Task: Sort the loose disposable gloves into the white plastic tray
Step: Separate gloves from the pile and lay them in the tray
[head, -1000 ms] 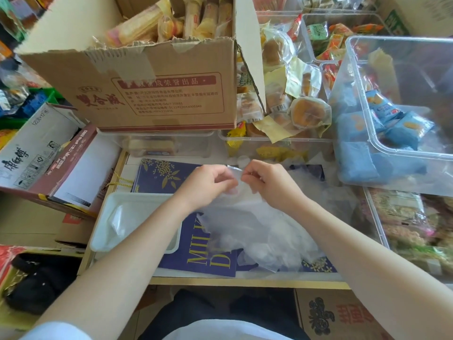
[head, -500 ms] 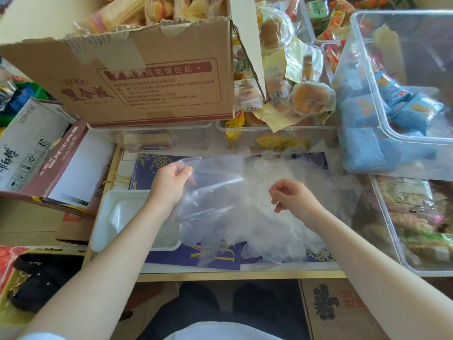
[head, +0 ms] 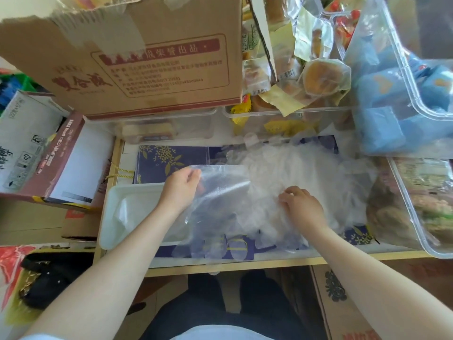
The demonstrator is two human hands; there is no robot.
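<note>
My left hand (head: 180, 190) pinches the cuff of one clear disposable glove (head: 218, 207), which hangs spread out with its fingers pointing down toward the table's front edge. A heap of loose clear gloves (head: 301, 173) lies on the table to the right. On that heap rests my right hand (head: 300, 208), its curled fingers pinching into the plastic. Left of my left hand sits the white plastic tray (head: 115, 217); a glove seems to lie inside it.
A big cardboard box (head: 137, 62) stands behind the work spot. Clear bins of wrapped snacks (head: 402, 94) crowd the back and right. A dark blue patterned bag (head: 166, 158) lies under the gloves. A brown and white carton (head: 41, 153) sits left.
My hands have parted from their joined hold. The left one drew a single glove leftward and spread it out; the right one dropped onto the heap.
</note>
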